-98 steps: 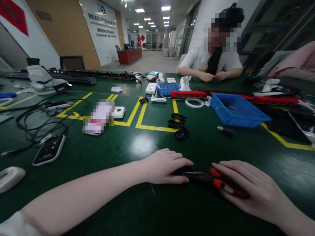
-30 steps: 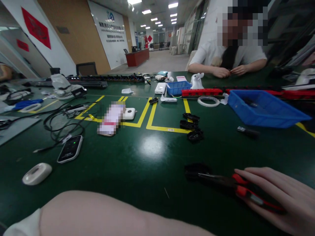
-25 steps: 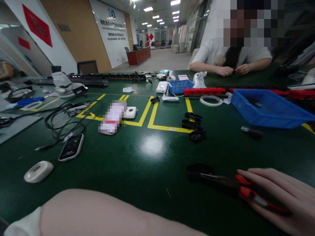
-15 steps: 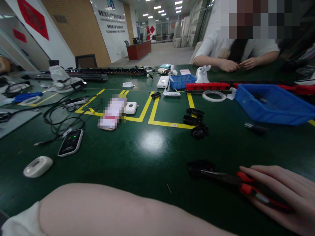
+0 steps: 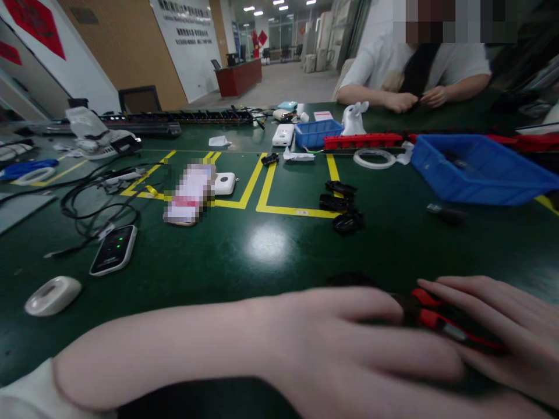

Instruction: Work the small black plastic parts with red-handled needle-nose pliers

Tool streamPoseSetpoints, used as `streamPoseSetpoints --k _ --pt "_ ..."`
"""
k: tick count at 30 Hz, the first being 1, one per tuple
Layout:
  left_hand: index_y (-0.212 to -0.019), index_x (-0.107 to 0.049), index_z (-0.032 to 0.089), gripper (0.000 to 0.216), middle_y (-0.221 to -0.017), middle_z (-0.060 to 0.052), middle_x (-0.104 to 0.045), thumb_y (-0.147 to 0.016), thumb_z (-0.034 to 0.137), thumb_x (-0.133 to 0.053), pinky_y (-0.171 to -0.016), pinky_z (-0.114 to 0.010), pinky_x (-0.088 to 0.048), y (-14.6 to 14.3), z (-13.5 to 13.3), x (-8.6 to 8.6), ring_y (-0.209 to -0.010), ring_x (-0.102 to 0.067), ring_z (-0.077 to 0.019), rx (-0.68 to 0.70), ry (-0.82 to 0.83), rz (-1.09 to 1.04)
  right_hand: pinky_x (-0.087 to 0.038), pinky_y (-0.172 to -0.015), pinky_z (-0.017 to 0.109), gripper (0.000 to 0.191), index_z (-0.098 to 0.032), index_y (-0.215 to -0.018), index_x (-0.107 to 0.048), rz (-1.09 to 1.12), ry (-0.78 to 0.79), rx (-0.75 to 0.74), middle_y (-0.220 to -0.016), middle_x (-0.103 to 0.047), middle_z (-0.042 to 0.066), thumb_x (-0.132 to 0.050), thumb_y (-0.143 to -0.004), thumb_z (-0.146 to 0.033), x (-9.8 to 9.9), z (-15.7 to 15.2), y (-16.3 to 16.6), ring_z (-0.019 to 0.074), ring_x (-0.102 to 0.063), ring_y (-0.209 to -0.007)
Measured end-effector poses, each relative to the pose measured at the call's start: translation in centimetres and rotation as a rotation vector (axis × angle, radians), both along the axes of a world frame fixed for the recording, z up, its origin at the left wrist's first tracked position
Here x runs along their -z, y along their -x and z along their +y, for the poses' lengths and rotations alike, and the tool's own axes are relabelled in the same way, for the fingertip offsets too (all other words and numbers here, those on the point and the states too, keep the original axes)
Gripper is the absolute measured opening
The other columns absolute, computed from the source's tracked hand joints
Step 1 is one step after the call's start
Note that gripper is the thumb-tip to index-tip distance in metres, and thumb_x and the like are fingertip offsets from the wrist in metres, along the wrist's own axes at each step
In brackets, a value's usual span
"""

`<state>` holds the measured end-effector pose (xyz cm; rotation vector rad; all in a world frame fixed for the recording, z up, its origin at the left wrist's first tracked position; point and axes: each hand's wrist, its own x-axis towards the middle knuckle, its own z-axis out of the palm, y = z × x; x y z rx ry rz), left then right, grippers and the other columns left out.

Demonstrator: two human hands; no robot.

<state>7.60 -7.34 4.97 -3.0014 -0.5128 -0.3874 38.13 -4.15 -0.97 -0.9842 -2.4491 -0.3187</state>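
My right hand point(image 5: 510, 320) is around the red-and-black handles of a pair of pliers point(image 5: 441, 323), fingers above and thumb below. My left hand point(image 5: 349, 343) reaches across the front of the table, its fingers apart and slightly blurred. It passes in front of the pliers' jaws and hides them, and I see nothing held in it. Just beyond its fingers, a black part point(image 5: 353, 278) lies mostly covered. Farther off, several black plastic pieces point(image 5: 335, 202) lie in a cluster at the corner of a yellow tape line.
A blue bin point(image 5: 480, 183) with dark parts stands at right, a dark-handled tool point(image 5: 445, 213) before it. At left are a phone point(image 5: 191, 195), a black-faced device point(image 5: 114, 250), cables point(image 5: 72, 203) and a white oval object point(image 5: 52, 295). A person point(image 5: 413, 75) sits opposite.
My left hand has come into view from the bottom edge, rising in front of the pliers' jaws with fingers spread. My right hand stays on the handles. The view has shifted slightly.
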Motion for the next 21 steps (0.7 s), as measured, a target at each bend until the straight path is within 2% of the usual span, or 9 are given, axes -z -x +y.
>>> streamPoseSetpoints --k 1,2,3,5,6,9,11,16,21 --pt "-0.141 -0.052 0.053 0.043 -0.143 0.014 -0.058 -0.102 0.042 -0.037 -0.106 -0.036 -0.05 0.5 1.6 0.0 -0.137 -0.05 -0.0209 -0.028 0.041 -0.067 -0.055 -0.078 0.034 0.039 -0.026 -0.133 -0.059 -0.039 -0.01 -0.09 -0.108 -0.068 0.007 -0.055 -0.094 -0.034 -0.2 0.1 0.0 0.0227 -0.069 -0.088" --pt "-0.144 -0.052 0.043 0.044 -0.142 0.005 -0.061 -0.103 0.041 -0.036 -0.104 -0.038 -0.05 1.0 3.2 0.0 -0.128 -0.058 -0.0226 -0.018 0.087 -0.093 -0.055 -0.076 0.034 0.04 -0.024 -0.133 -0.058 -0.045 -0.037 -0.11 -0.107 -0.068 0.008 -0.057 -0.094 -0.034 -0.3 0.3 -0.1 0.0222 -0.068 -0.087" --pt "-0.146 -0.052 0.033 0.046 -0.142 -0.003 -0.061 -0.104 0.041 -0.037 -0.102 -0.039 -0.05 1.6 4.7 0.2 -0.122 -0.061 -0.0243 -0.005 0.134 -0.117 -0.054 -0.08 0.034 0.041 -0.022 -0.134 -0.057 -0.063 -0.02 -0.038 -0.109 -0.067 0.009 -0.059 -0.094 -0.031 -0.5 0.4 -0.3 0.0226 -0.068 -0.091" --pt "-0.148 -0.049 0.019 0.053 -0.143 -0.013 -0.058 -0.103 0.045 -0.043 -0.103 -0.039 -0.048 2.4 7.2 0.9 -0.124 -0.059 -0.0271 0.017 0.219 -0.165 -0.053 -0.078 0.034 0.041 -0.02 -0.133 -0.057 -0.098 -0.022 -0.087 -0.11 -0.067 0.01 -0.06 -0.093 -0.031 -0.7 0.6 -0.5 0.0219 -0.067 -0.09" --pt "-0.148 -0.048 0.016 0.057 -0.142 -0.015 -0.057 -0.101 0.049 -0.047 -0.104 -0.04 -0.046 2.7 8.0 1.4 -0.125 -0.057 -0.0282 0.028 0.257 -0.182 -0.053 -0.078 0.033 0.041 -0.02 -0.132 -0.057 -0.106 -0.009 -0.082 -0.112 -0.066 0.01 -0.06 -0.093 -0.03 -0.7 0.6 -0.6 0.022 -0.067 -0.092" --pt "-0.149 -0.045 0.014 0.076 -0.143 -0.017 -0.056 -0.092 0.062 -0.059 -0.103 -0.042 -0.044 3.0 9.1 3.0 -0.124 -0.057 -0.032 -0.001 0.328 -0.136 -0.053 -0.08 0.034 0.042 -0.016 -0.132 -0.057 -0.08 0.01 -0.059 -0.115 -0.066 0.012 -0.061 -0.093 -0.032 -0.8 0.6 -0.8 0.0228 -0.067 -0.096" --pt "-0.148 -0.046 0.011 0.082 -0.141 -0.017 -0.057 -0.088 0.065 -0.064 -0.102 -0.042 -0.043 2.9 9.1 3.8 -0.121 -0.057 -0.0323 -0.006 0.338 -0.103 -0.053 -0.081 0.034 0.043 -0.016 -0.132 -0.057 -0.06 0.019 -0.038 -0.116 -0.066 0.012 -0.062 -0.092 -0.031 -0.7 0.5 -0.9 0.0234 -0.068 -0.097" --pt "-0.133 -0.06 0.015 0.057 -0.132 -0.013 -0.062 -0.092 0.055 -0.063 -0.099 -0.04 -0.043 2.6 9.1 4.2 -0.116 -0.058 -0.0292 -0.016 0.357 -0.079 -0.055 -0.083 0.042 0.046 -0.021 -0.135 -0.056 -0.039 -0.03 -0.059 -0.113 -0.068 0.011 -0.06 -0.092 -0.036 -0.8 0.8 -0.9 0.0273 -0.068 -0.097" --pt "-0.131 -0.061 0.017 0.049 -0.131 -0.011 -0.062 -0.095 0.049 -0.061 -0.098 -0.041 -0.045 2.6 9.2 4.2 -0.115 -0.058 -0.0285 -0.014 0.384 -0.082 -0.049 -0.101 0.059 0.057 -0.031 -0.146 -0.049 0.016 0.011 -0.057 -0.114 -0.07 0.008 -0.063 -0.091 -0.037 -0.8 0.7 -0.2 0.0316 -0.07 -0.096"
